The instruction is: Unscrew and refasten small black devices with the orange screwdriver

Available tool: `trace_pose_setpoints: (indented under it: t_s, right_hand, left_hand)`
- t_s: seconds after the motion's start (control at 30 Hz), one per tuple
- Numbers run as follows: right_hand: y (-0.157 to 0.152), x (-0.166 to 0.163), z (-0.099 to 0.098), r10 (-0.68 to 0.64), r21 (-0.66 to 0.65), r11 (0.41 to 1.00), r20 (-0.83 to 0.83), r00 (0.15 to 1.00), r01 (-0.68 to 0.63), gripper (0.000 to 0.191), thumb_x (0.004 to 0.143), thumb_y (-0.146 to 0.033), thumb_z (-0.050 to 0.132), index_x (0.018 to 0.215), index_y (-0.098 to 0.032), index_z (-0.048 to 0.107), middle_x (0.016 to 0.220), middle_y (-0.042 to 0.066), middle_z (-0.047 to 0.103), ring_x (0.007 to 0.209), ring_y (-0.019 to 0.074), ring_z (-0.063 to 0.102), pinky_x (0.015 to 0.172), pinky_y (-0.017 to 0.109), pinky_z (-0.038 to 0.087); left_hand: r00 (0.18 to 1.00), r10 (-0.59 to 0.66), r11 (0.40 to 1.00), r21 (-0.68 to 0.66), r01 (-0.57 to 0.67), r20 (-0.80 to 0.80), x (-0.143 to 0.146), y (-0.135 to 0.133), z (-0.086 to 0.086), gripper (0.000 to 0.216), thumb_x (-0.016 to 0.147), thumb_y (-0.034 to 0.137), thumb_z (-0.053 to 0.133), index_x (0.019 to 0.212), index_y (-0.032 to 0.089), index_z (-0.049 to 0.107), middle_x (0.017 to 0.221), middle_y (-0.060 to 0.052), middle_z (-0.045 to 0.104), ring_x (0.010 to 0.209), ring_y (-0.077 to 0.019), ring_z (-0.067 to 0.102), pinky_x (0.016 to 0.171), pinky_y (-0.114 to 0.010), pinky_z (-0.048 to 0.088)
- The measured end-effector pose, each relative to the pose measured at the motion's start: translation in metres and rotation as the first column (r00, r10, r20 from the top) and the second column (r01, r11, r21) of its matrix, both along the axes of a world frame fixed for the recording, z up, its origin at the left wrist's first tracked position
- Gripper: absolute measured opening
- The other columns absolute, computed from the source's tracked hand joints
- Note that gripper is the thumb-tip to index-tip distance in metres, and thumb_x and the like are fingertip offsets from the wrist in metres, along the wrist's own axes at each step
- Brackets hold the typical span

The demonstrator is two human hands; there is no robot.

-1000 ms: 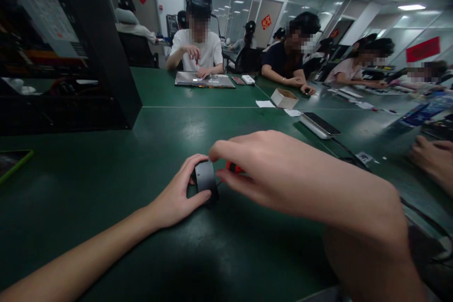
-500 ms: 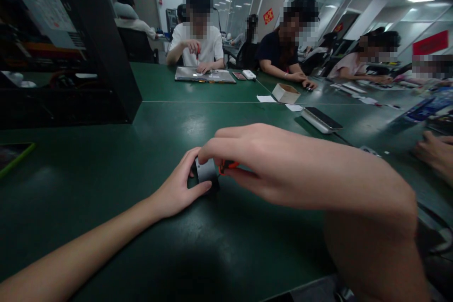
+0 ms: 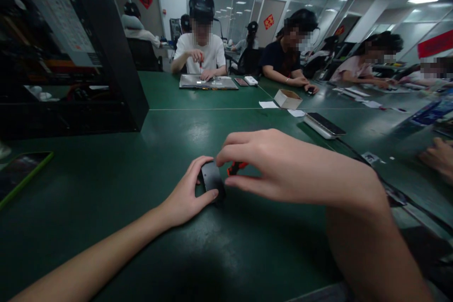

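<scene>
The left hand [image 3: 189, 198] clamps a dark block [image 3: 211, 177] between thumb and fingers, seemingly resting on the green table [image 3: 170, 255]. Just beside it, the right hand [image 3: 279, 165] curls over a red-and-black handle [image 3: 234, 169]; whether its fingers close on that is hidden. A slack left grip could let the block twist.

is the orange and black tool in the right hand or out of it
In it: the orange and black tool shows between the thumb and fingers of the right hand. Its tip cannot be made out.
</scene>
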State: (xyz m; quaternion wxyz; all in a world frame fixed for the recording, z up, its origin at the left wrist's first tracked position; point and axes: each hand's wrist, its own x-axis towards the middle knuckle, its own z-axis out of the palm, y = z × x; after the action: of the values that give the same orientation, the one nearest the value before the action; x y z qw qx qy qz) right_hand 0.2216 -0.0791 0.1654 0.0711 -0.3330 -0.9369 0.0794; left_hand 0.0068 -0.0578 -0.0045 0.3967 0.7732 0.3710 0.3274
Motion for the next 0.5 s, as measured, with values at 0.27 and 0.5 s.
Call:
trace_pose_setpoints:
  t_s: [0.27, 0.5]
  right_hand:
    - [0.001, -0.009, -0.002, 0.056, -0.002, 0.998, -0.051, 0.997, -0.056, 0.029, 0.088, -0.006, 0.058, 0.113, -0.018, 0.066, 0.118, 0.008, 0.064, 0.092, 0.0177, 0.062, 0.076, 0.029, 0.043]
    - [0.005, -0.014, -0.003, -0.027, 0.074, 0.997, -0.019, 0.999, 0.029, 0.015, 0.096, -0.014, 0.053, 0.102, -0.015, 0.066, 0.099, 0.008, 0.066, 0.087, 0.0184, 0.062, 0.074, 0.03, 0.042]
  left_hand:
    - [1.0, 0.005, 1.0, 0.003, -0.005, -0.004, -0.001, 0.0, -0.002, 0.07, 0.09, 0.037, 0.068, 0.149, 0.024, 0.033, 0.151, -0.015, 0.041, 0.134, -0.035, 0.047, 0.103, -0.05, 0.048]
    - [1.0, -0.013, 1.0, 0.017, 0.013, 0.008, -0.002, 0.001, -0.002, 0.067, 0.09, 0.03, 0.068, 0.147, 0.025, 0.034, 0.153, -0.013, 0.04, 0.137, -0.0325, 0.044, 0.106, -0.047, 0.046]
